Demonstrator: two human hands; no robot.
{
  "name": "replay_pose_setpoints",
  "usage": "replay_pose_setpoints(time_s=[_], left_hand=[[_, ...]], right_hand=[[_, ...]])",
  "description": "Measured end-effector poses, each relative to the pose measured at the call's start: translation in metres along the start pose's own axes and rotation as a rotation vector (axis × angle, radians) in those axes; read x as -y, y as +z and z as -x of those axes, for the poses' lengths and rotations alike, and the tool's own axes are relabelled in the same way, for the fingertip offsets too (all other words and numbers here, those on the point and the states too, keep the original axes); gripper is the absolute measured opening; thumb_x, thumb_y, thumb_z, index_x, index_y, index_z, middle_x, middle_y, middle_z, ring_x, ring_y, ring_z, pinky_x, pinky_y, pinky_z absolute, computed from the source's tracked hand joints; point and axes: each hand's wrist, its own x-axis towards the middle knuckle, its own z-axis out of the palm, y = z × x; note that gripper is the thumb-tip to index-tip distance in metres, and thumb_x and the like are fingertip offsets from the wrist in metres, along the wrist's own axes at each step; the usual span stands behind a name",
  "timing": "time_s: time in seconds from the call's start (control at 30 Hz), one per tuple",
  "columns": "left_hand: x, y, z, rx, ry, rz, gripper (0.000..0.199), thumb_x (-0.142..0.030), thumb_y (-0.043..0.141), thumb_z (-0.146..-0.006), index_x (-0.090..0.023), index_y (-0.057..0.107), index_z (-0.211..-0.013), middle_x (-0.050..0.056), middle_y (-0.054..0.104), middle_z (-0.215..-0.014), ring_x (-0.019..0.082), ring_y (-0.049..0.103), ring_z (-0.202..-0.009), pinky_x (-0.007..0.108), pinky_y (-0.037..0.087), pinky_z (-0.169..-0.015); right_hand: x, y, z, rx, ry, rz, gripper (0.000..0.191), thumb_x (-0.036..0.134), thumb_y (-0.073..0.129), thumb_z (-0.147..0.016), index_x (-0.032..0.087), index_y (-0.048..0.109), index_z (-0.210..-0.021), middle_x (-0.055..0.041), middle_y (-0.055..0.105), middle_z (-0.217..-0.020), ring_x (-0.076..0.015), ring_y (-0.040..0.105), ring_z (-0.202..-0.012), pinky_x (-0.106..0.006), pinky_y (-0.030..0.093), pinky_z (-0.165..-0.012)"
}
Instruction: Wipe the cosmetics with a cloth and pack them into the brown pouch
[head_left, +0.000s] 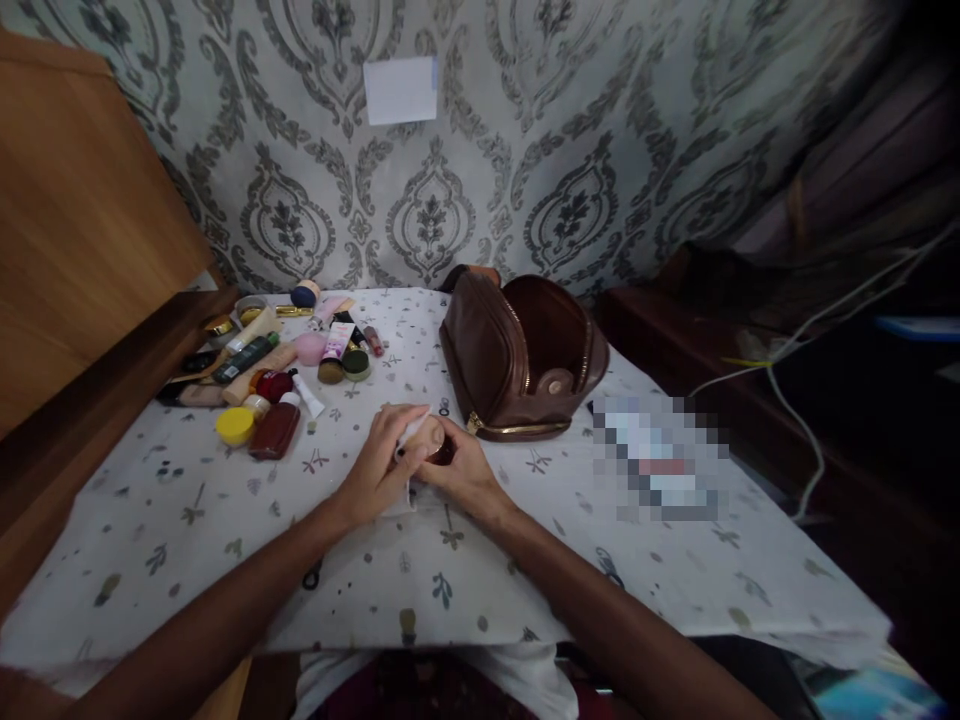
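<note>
Both of my hands meet above the front middle of the table. My right hand point(472, 478) is wrapped round a small cosmetic container point(444, 450), which has a beige face and a dark, shiny side. Against it, my left hand point(375, 468) presses a white wipe point(412, 428), with the thumb lying over the container. Part of the wipe hangs below the fingers. Just behind my right hand stands a brown cosmetic bag point(480, 345), unzipped and gaping. The fingers cover much of the container, so its exact kind cannot be made out.
Several cosmetics lie grouped at the left, including a yellow-lidded jar point(235, 427), a dark red bottle point(274, 432) and a pink sponge point(310, 348). A blurred-out item point(660, 460) is at the right. Wood panelling point(97, 180) borders the left; a white cable point(814, 440) hangs at the right.
</note>
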Motion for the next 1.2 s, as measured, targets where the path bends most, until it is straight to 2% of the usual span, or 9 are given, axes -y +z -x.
replay_pose_setpoints(time_s=[0.2,0.4,0.47,0.57,0.67,0.8,0.93,1.07,1.2], left_hand=[[0.006,0.001,0.001,0.081,0.247,-0.242,0.038,-0.029,0.046,-0.094,-0.022,0.056,-0.131,0.013,0.06,-0.131,0.027,0.046,-0.129,0.048,0.035,-0.107],[0.001,0.002,0.002,-0.067,0.294,-0.157,0.021,-0.024,0.052,-0.093,-0.025,0.071,-0.104,0.006,0.073,-0.104,0.022,0.063,-0.108,0.041,0.044,-0.097],[0.0,0.002,0.003,-0.11,0.229,-0.096,0.023,-0.025,0.051,-0.093,-0.026,0.07,-0.106,0.005,0.072,-0.107,0.022,0.062,-0.11,0.039,0.044,-0.1],[0.001,0.003,0.003,-0.122,0.074,-0.026,0.033,-0.032,0.046,-0.095,-0.026,0.06,-0.124,0.006,0.06,-0.131,0.023,0.053,-0.124,0.038,0.04,-0.107],[0.006,0.008,0.005,-0.107,-0.101,0.052,0.045,-0.043,0.044,-0.094,-0.023,0.051,-0.134,0.007,0.053,-0.14,0.024,0.047,-0.13,0.04,0.034,-0.112],[0.014,0.015,0.009,-0.167,-0.33,0.107,0.049,-0.053,0.04,-0.093,-0.025,0.054,-0.131,0.005,0.057,-0.136,0.025,0.044,-0.134,0.042,0.028,-0.116],[0.021,0.017,0.011,-0.236,-0.463,0.051,0.054,-0.058,0.031,-0.092,-0.024,0.062,-0.121,0.005,0.066,-0.125,0.025,0.052,-0.127,0.041,0.036,-0.113],[0.022,0.014,0.009,-0.263,-0.615,-0.081,0.063,-0.06,0.025,-0.091,-0.017,0.064,-0.115,0.01,0.068,-0.12,0.027,0.053,-0.126,0.041,0.037,-0.111],[0.017,0.006,0.005,-0.239,-0.672,-0.026,0.068,-0.07,0.032,-0.085,-0.015,0.067,-0.104,0.011,0.071,-0.11,0.03,0.06,-0.115,0.043,0.044,-0.103]], right_hand=[[-0.011,-0.002,-0.002,-0.043,-0.106,0.211,0.029,0.023,0.074,-0.053,0.019,0.059,-0.077,0.0011,0.056,-0.08,-0.0163,0.05,-0.075,-0.029,0.045,-0.07],[-0.005,0.007,0.0,0.021,0.061,-0.098,0.032,0.027,0.078,-0.052,0.02,0.054,-0.072,0.0048,0.055,-0.069,-0.0123,0.049,-0.066,-0.026,0.044,-0.063],[0.0,0.008,0.002,0.018,0.136,-0.254,0.038,0.029,0.083,-0.049,0.019,0.053,-0.07,0.0064,0.054,-0.066,-0.0107,0.049,-0.063,-0.024,0.044,-0.063],[0.009,0.007,0.005,-0.018,0.178,-0.457,0.043,0.033,0.085,-0.049,0.019,0.061,-0.081,0.0046,0.061,-0.075,-0.012,0.055,-0.07,-0.026,0.047,-0.072],[0.015,0.002,0.007,-0.066,0.153,-0.483,0.05,0.036,0.086,-0.051,0.019,0.065,-0.093,0.0022,0.066,-0.085,-0.0144,0.06,-0.078,-0.028,0.047,-0.08],[0.016,-0.005,0.007,-0.172,-0.021,-0.175,0.056,0.04,0.087,-0.049,0.02,0.068,-0.097,-0.0018,0.069,-0.093,-0.0203,0.061,-0.09,-0.033,0.047,-0.086],[0.011,-0.006,0.007,-0.206,-0.317,0.197,0.067,0.037,0.091,-0.043,0.022,0.068,-0.104,-0.0027,0.071,-0.1,-0.0215,0.06,-0.098,-0.034,0.041,-0.095],[0.005,-0.005,0.009,-0.175,-0.358,0.371,0.083,0.039,0.092,-0.043,0.022,0.062,-0.118,-0.0048,0.07,-0.109,-0.022,0.058,-0.104,-0.033,0.042,-0.095],[0.007,-0.004,0.012,-0.072,-0.391,0.48,0.078,0.043,0.088,-0.054,0.021,0.057,-0.123,-0.0055,0.068,-0.115,-0.0221,0.058,-0.109,-0.034,0.041,-0.097]])
